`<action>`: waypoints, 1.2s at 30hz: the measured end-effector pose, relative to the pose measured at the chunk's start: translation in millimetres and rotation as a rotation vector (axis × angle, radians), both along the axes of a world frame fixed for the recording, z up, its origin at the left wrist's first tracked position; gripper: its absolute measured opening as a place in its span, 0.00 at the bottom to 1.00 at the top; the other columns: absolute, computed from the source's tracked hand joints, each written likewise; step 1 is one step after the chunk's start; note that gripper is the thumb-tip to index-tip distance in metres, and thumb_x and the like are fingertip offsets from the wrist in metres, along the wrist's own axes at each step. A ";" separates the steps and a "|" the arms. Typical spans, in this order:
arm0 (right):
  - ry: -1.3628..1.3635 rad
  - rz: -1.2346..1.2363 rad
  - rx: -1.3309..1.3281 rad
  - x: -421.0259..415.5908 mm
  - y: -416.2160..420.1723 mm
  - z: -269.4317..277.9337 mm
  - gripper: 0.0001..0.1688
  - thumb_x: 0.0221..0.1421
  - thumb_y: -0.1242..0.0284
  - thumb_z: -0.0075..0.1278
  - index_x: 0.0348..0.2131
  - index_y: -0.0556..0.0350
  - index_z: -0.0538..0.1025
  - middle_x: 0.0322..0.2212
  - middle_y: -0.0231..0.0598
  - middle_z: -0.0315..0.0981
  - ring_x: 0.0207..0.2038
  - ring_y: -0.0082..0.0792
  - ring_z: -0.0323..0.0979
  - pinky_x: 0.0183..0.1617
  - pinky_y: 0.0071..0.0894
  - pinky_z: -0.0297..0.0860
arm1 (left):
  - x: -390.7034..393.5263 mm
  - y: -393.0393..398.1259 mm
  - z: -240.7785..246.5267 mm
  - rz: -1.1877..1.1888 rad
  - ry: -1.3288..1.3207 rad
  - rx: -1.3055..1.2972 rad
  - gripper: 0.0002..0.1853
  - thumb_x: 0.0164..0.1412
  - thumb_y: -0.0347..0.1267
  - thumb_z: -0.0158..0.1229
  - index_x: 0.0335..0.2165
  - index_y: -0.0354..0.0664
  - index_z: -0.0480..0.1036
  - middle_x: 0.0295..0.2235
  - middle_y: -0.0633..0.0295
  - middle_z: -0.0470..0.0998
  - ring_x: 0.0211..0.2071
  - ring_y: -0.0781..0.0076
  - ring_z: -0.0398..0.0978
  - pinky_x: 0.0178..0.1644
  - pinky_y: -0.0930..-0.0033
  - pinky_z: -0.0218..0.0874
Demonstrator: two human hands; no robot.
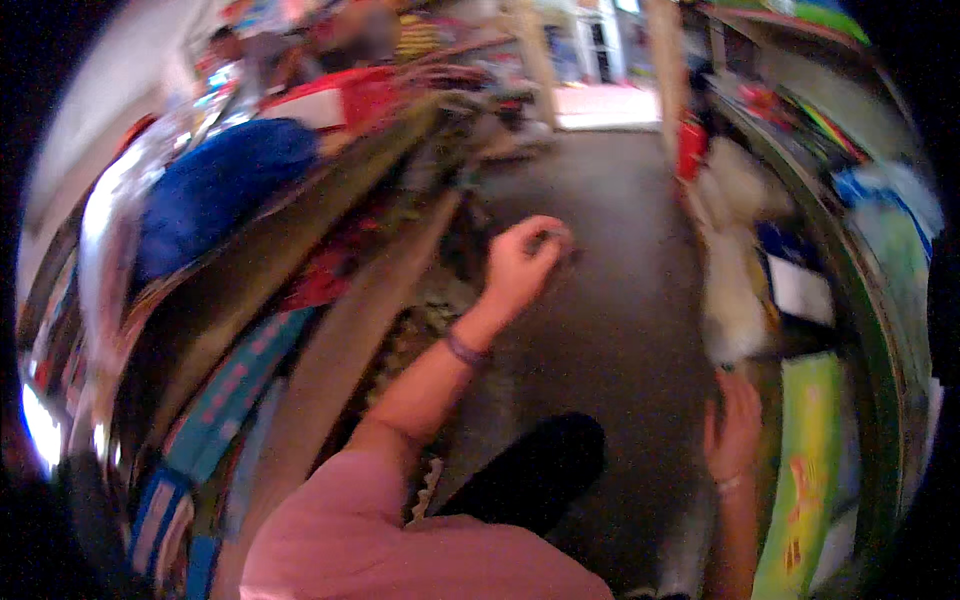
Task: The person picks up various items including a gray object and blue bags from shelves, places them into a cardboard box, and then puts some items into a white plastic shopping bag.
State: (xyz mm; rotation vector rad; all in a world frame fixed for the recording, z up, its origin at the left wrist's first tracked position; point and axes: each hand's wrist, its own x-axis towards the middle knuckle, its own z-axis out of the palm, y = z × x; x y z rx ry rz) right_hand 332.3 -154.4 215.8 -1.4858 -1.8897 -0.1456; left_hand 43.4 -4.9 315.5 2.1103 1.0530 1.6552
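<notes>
My left hand (525, 251) is held over the grey floor of the aisle, its fingers curled in towards the thumb. Blur hides whether anything small is in it. A dark band (466, 349) circles that wrist. At the right, my right hand (735, 429) hangs low beside the shelf, fingers extended and a gap showing at the thumb; no held thing is visible. It is nearest to a pale bag or sack (731, 315) and a yellow-green package (804, 465). My dark-clad leg (540, 469) reaches forward below.
Wooden shelving (375, 330) lines the left, bearing a blue bundle (229, 187), a red box (367, 97) and a teal package (240, 390). More shelves (817, 202) run along the right. Ahead, a bright doorway (607, 105) ends the aisle floor (607, 300). A blurred person (259, 52) is at the upper left.
</notes>
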 end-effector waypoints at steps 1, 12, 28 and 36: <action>0.005 -0.006 0.028 2.8 3.5 0.6 0.24 0.43 0.77 0.44 0.45 0.56 0.64 0.42 0.47 0.62 0.46 0.47 0.58 0.52 0.41 0.54 | 8.7 2.1 -6.7 -0.009 0.021 -0.150 0.08 0.47 0.27 0.50 0.28 0.34 0.70 0.24 0.61 0.74 0.28 0.77 0.70 0.33 0.75 0.61; -0.116 -0.253 -0.117 102.1 -83.3 -17.9 0.18 0.39 0.76 0.49 0.36 0.54 0.70 0.31 0.40 0.67 0.36 0.40 0.66 0.39 0.34 0.64 | 193.6 -24.9 -133.8 -0.680 0.166 -0.534 0.12 0.46 0.23 0.53 0.35 0.37 0.69 0.30 0.65 0.71 0.32 0.77 0.67 0.37 0.78 0.59; 0.460 -1.432 -0.113 161.8 -275.1 -196.9 0.57 0.32 0.65 0.58 0.52 0.72 0.42 0.46 0.62 0.52 0.49 0.55 0.53 0.53 0.38 0.53 | 367.1 -131.6 -218.9 -0.878 0.561 -0.275 0.55 0.37 0.43 0.64 0.55 0.41 0.36 0.41 0.45 0.65 0.40 0.55 0.66 0.42 0.62 0.58; 0.335 -1.402 -0.219 168.0 -257.9 -183.6 0.56 0.31 0.67 0.57 0.51 0.73 0.42 0.48 0.60 0.48 0.50 0.53 0.51 0.54 0.38 0.52 | 402.2 -122.0 -240.8 -0.824 0.617 -0.141 0.53 0.36 0.46 0.63 0.54 0.38 0.40 0.50 0.43 0.55 0.52 0.51 0.54 0.52 0.61 0.48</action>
